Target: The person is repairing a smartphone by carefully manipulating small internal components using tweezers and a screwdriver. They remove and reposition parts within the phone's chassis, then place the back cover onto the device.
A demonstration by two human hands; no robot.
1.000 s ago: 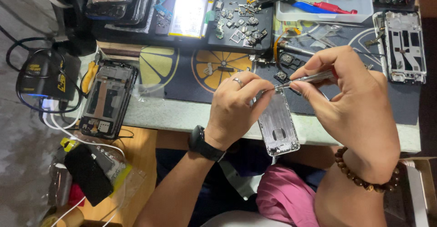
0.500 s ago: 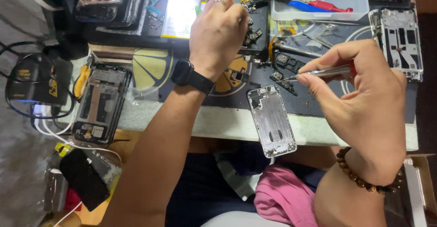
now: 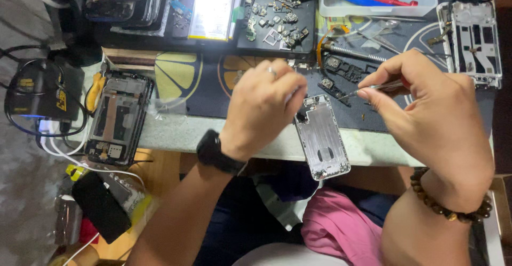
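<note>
Your left hand (image 3: 261, 108) steadies the silver phone frame (image 3: 321, 140) at the counter's (image 3: 176, 132) near edge, fingers curled. Your right hand (image 3: 426, 111) pinches tweezers (image 3: 373, 88) above the frame's far end. Seating the part looks to need fine aim.

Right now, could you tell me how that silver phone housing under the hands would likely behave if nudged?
The silver phone housing looks thin, stiff metal, probably light. It overhangs the table edge, so a push might tip it off. Its smooth surface would likely slide easily.
</note>
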